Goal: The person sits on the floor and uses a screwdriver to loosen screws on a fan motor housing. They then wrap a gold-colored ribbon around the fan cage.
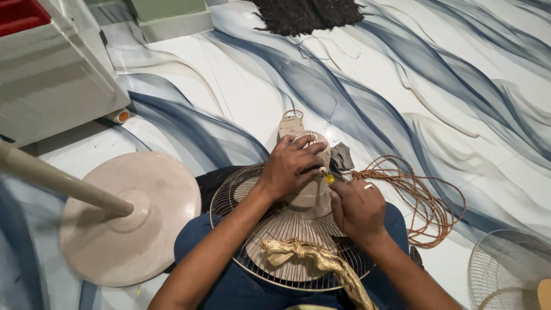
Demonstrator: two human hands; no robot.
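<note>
Marbled floor point(252, 97): fan base point(135, 221), wire coil point(425, 201).

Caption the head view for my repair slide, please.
Left hand steadies a fan motor housing while right hand applies a yellow-handled screwdriver.

A person sits on a glossy floor point(241, 86) patterned with blue and white swirls, a beige fan motor housing point(307, 172) resting on their lap. The left hand point(290, 166) grips the top of the housing. The right hand point(357, 209), wearing a ring, holds what looks like a yellow-handled screwdriver point(329, 178) against it. Beneath lies the wire rear grille point(287, 252), with a gold cloth point(321, 261) draped across it. A coil of copper-coloured cable point(419, 198) lies just to the right. The round fan base point(129, 224) and pole point(57, 181) lie to the left.
</note>
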